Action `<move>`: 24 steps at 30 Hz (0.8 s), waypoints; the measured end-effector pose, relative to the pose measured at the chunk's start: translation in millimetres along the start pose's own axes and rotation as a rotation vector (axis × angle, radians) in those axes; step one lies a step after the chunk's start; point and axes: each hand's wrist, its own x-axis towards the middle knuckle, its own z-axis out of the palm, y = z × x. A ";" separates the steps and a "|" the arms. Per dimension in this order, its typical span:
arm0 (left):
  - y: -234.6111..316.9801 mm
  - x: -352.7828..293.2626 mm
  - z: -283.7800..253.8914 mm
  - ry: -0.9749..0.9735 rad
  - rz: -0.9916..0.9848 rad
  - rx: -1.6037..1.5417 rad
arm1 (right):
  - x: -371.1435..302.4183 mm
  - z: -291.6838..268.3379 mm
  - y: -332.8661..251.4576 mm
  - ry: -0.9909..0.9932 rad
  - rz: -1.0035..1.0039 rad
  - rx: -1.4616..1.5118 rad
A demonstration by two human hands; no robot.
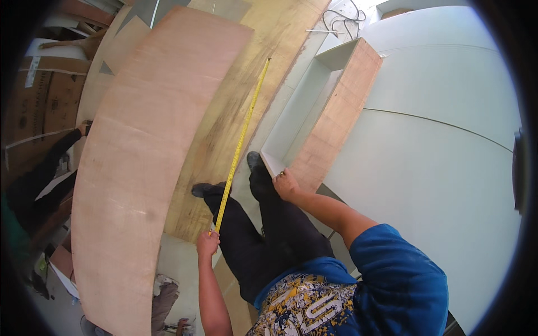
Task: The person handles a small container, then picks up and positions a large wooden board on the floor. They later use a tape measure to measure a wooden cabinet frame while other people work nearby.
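My left hand point(208, 244) is closed on the near end of a yellow tape measure point(242, 134). The blade stretches away from me, over the yellowish wooden board point(224, 120). Its far tip lies near that board's right side. To the right, my right hand point(286, 185) is closed over the near end of a long open wooden box point(339, 115). That box is pale inside with bare plywood on its outer side. My right fingertips are partly hidden at the box's edge.
A large plywood sheet point(151, 129) lies to my left. Beyond it, a person's dark sleeve point(56, 154) reaches toward the sheet's edge, near a brown cardboard box point(47, 103). Large pale panels point(431, 151) fill the right. A dark cable point(344, 22) lies coiled at the far end.
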 end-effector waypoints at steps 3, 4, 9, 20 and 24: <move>-18.2 -24.3 -6.2 0.017 -0.049 -0.012 | 4.1 -8.0 3.6 -0.091 -0.028 -0.003; -18.2 -31.5 -6.6 0.019 -0.065 -0.006 | -4.2 -10.9 7.8 0.011 -0.045 0.001; -25.4 -41.0 -9.4 0.002 -0.083 -0.046 | -49.4 3.0 25.4 0.749 0.066 0.436; -5.0 -22.1 -26.1 0.098 0.242 0.200 | -73.6 144.5 108.2 0.831 0.972 1.578; 36.4 -42.1 -32.6 0.031 0.139 0.114 | -75.1 135.1 90.8 0.654 0.938 2.018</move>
